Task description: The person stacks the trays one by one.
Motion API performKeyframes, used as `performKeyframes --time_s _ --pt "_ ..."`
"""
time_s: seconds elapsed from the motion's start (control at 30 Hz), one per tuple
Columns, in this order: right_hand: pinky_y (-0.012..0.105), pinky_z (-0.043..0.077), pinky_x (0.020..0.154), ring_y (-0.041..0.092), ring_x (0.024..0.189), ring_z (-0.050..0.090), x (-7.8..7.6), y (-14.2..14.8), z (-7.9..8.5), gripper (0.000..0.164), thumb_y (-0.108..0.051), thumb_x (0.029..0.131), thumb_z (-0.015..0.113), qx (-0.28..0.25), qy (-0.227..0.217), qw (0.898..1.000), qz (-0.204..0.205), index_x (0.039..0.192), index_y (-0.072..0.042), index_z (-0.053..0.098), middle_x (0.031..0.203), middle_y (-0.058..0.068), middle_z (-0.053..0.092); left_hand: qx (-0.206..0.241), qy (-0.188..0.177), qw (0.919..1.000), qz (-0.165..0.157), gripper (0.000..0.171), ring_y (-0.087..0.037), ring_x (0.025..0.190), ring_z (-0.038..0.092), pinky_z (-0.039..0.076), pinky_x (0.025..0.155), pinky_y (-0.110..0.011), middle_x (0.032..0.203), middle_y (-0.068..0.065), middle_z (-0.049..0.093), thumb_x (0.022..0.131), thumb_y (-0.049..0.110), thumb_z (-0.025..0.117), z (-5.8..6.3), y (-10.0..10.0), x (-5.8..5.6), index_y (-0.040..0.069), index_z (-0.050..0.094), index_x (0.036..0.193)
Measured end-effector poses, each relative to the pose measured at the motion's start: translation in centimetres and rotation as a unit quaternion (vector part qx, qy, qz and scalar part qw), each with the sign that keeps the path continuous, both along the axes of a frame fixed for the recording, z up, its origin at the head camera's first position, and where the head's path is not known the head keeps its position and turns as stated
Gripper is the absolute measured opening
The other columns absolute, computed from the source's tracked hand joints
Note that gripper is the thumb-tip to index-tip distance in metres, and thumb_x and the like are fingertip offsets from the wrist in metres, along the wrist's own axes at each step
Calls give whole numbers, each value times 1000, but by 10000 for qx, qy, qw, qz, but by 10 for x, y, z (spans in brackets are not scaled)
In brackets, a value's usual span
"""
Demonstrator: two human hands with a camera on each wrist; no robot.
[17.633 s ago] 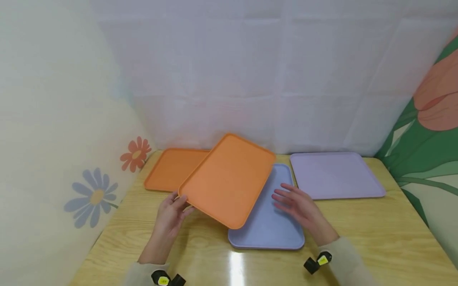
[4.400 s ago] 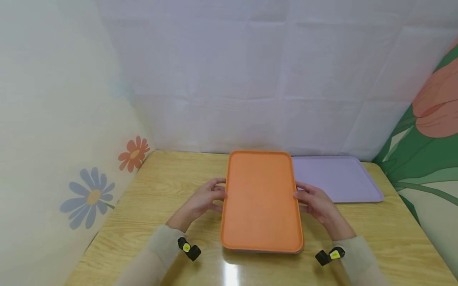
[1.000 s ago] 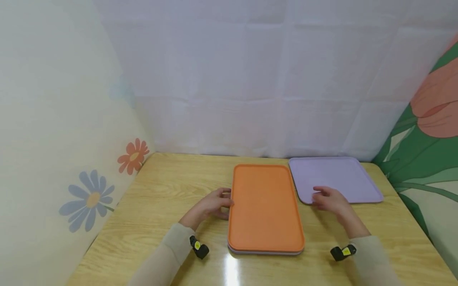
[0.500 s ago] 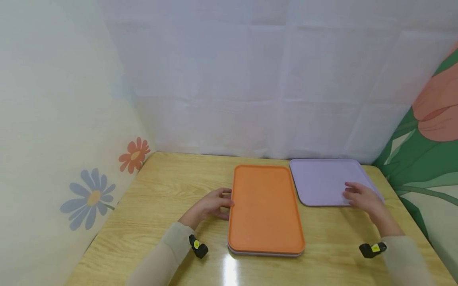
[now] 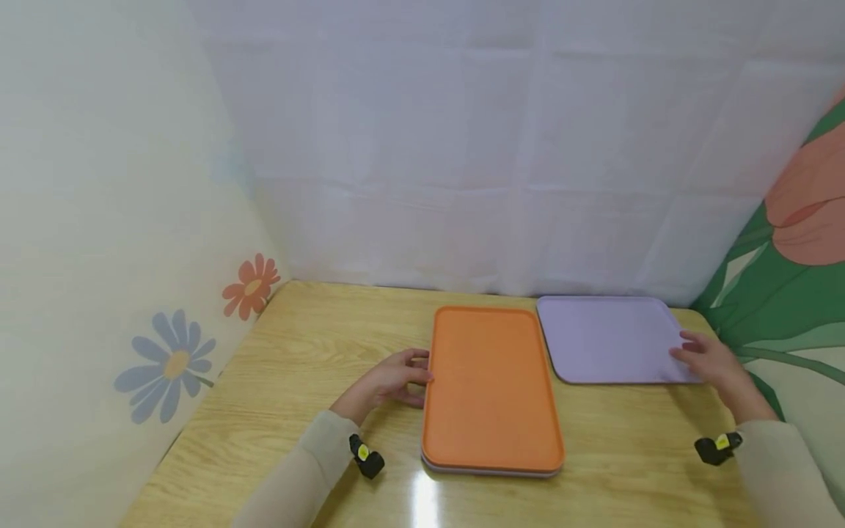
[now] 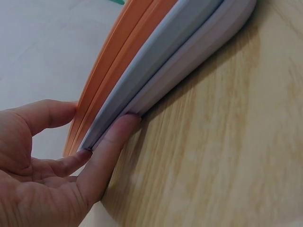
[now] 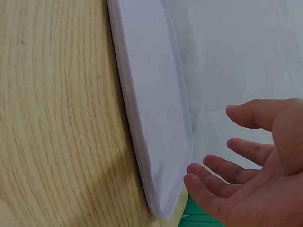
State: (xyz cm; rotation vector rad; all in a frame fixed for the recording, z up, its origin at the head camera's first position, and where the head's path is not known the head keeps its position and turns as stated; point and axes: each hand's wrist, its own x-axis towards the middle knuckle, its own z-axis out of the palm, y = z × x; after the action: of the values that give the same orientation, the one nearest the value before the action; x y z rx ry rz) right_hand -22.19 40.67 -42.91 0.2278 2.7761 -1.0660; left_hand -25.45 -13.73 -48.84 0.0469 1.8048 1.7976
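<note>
A stack of rectangular trays (image 5: pixel 491 389) lies on the table, orange on top. In the left wrist view, its side shows orange rims (image 6: pixel 120 61) over a light blue one (image 6: pixel 147 61) and a pale purple one (image 6: pixel 189 64). My left hand (image 5: pixel 389 380) rests against the stack's left long side, fingertips touching the rims. To the right lies a purple tray (image 5: pixel 610 341), its thick layered edge suggesting more than one tray. My right hand (image 5: pixel 716 367) hovers by its right end, fingers spread and slightly bent; the right wrist view shows the hand (image 7: pixel 251 175) holding nothing.
The wooden table (image 5: pixel 317 330) carries both stacks, which lie close together near the back. A white cloth (image 5: pixel 422 161) hangs behind the table's far edge. Walls with painted flowers (image 5: pixel 174 365) stand at both sides.
Both orange trays, once apart, now lie on the blue one. Over the last second my right hand has moved right along the purple tray to its far end; my left hand has stayed put.
</note>
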Motion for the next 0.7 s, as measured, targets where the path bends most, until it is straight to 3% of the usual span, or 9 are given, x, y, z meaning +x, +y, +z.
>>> performKeyframes --time_s 0.27,0.7 --pt "67 36 105 63 130 33 -4 18 -3 67 -27 105 44 333 103 9993 -98 145 22 21 143 50 25 77 3 10000 -45 64 -37 123 55 60 83 -54 153 -30 38 94 -2 60 -1 0 1 -7 31 151" --pt "72 28 107 67 130 23 -7 34 -12 76 -29 105 44 589 -270 9979 -34 146 24 8 143 53 15 171 -25 9998 -122 64 -31 116 58 60 80 -53 151 -29 39 94 -3 60 -3 2 1 -7 30 151"
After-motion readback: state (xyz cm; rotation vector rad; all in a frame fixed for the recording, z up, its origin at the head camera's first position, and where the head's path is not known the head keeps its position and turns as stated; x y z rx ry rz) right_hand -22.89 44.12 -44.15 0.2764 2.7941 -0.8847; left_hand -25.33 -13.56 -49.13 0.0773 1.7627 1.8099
